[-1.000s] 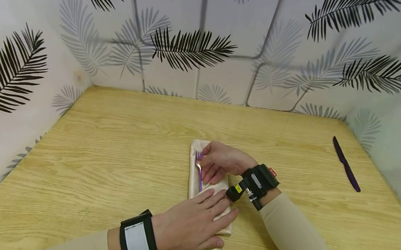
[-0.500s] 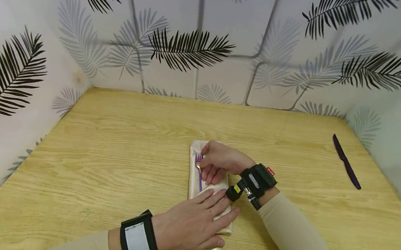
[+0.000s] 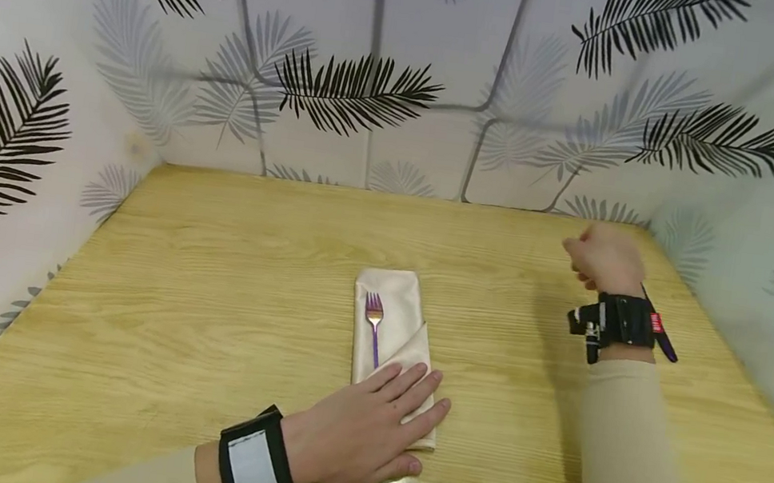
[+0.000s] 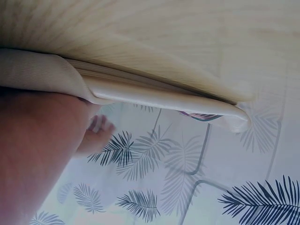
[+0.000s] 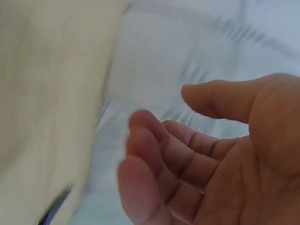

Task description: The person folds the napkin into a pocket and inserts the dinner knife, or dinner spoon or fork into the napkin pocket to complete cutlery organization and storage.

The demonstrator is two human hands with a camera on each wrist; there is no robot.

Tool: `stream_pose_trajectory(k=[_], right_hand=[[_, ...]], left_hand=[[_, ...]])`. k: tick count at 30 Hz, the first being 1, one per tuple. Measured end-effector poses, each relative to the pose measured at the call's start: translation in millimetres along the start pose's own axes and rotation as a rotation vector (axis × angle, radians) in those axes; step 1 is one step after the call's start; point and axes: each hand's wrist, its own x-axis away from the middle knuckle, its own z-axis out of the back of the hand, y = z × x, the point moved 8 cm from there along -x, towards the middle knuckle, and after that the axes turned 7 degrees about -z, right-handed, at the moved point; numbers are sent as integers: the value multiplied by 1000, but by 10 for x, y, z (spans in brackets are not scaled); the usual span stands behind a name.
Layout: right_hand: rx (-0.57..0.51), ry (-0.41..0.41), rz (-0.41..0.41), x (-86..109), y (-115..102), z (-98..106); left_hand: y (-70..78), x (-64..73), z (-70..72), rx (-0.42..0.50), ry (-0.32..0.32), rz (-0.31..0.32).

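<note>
A folded cream napkin (image 3: 405, 288) lies on the wooden table, with a purple fork (image 3: 374, 314) on it, tines pointing away. The lower end of the fork's handle goes out of sight by the napkin's diagonal fold. My left hand (image 3: 367, 426) rests on the napkin's near part, fingers straight and spread. Over the table's right side is my right hand (image 3: 605, 260), near a dark purple knife (image 3: 667, 346) that the wrist partly hides. In the right wrist view its fingers (image 5: 143, 187) bend loosely, thumb apart, holding nothing. The left wrist view shows the napkin's layered edge (image 4: 154, 97).
The wooden table (image 3: 226, 254) meets a leaf-patterned cloth wall (image 3: 340, 147) at the back. Similar cloth stands along the left and right sides.
My right hand has left the fork and moved right and away, towards the knife. The fork stays on the napkin. My left hand keeps its place there; the head view shifts slightly.
</note>
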Motion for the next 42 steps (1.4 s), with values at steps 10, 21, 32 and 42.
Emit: stream_pose_trajectory(k=[10, 21, 32, 42], right_hand=[[189, 111, -314, -108, 1353, 270], [165, 21, -364, -118, 1503, 104], [-401, -304, -114, -214, 987, -185], [-852, -464, 144, 129, -555, -311]], left_hand=[[-4, 7, -5, -31, 7, 8], [-7, 10, -10, -16, -5, 6], [3, 26, -14, -28, -6, 6], [-4, 7, 10, -8, -1, -9]])
